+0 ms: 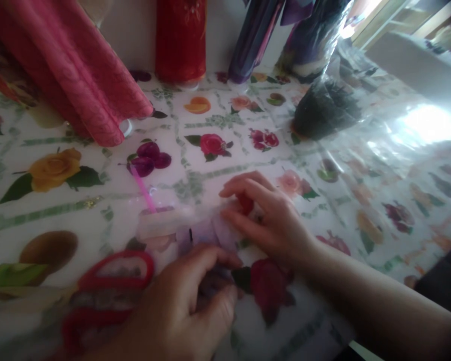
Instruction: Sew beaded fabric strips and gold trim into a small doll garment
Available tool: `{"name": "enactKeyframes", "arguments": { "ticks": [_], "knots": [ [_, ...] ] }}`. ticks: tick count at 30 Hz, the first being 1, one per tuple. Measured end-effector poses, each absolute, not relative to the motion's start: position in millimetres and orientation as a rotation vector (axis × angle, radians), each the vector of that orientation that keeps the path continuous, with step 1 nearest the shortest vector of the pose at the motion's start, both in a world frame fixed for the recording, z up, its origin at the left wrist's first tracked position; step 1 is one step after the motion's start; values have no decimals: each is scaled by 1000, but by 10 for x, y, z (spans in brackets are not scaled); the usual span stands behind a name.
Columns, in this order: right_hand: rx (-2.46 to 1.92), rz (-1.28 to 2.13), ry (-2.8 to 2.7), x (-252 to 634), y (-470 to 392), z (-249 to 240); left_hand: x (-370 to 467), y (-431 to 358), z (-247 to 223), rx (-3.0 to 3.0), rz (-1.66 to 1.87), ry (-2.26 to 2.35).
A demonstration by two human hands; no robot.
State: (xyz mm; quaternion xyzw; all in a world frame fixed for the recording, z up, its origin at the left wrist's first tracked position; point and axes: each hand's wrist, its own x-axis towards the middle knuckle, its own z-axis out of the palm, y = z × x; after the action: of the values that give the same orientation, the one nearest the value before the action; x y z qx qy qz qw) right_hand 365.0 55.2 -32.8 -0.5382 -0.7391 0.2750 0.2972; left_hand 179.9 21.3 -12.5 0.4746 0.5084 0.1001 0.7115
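Observation:
A pale lilac strip (198, 234), which looks like fabric or ribbon with a small dark mark, lies between my hands. My left hand (184, 301) is curled around its near part, index finger and thumb bent inward; some lilac shows in the gap between them. My right hand (272, 215) hovers over the strip's right end, fingers curved and apart, the thumb tip close to or touching it. Beside the left hand lie scissors with red handles (115, 268), partly hidden by it. A thin pink stick (143, 189) and a beige strip (160, 223) are just beyond.
The table has a flower-and-fruit cover (218, 175). Toward the back stand a pink fabric roll (78, 75), a red roll (181, 40) and a purple roll (253, 40). Clear plastic wraps a dark bundle (323, 108) at right. Small gold bits (92, 202) lie at left.

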Motion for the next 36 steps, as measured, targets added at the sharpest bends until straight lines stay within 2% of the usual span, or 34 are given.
{"name": "enactKeyframes", "arguments": {
  "ticks": [12, 21, 36],
  "knots": [
    [-1529, 635, -2122, 3540, 581, -392, 1794, 217, -61, 1131, 164, 1189],
    [-1480, 761, -1920, 3645, 628, -380, 1790, 184, -129, 951, 175, 1135],
    [-1465, 630, -2102, 3636, 641, -393, 1723, 201, -30, 984, 173, 1026]
  ]
}}
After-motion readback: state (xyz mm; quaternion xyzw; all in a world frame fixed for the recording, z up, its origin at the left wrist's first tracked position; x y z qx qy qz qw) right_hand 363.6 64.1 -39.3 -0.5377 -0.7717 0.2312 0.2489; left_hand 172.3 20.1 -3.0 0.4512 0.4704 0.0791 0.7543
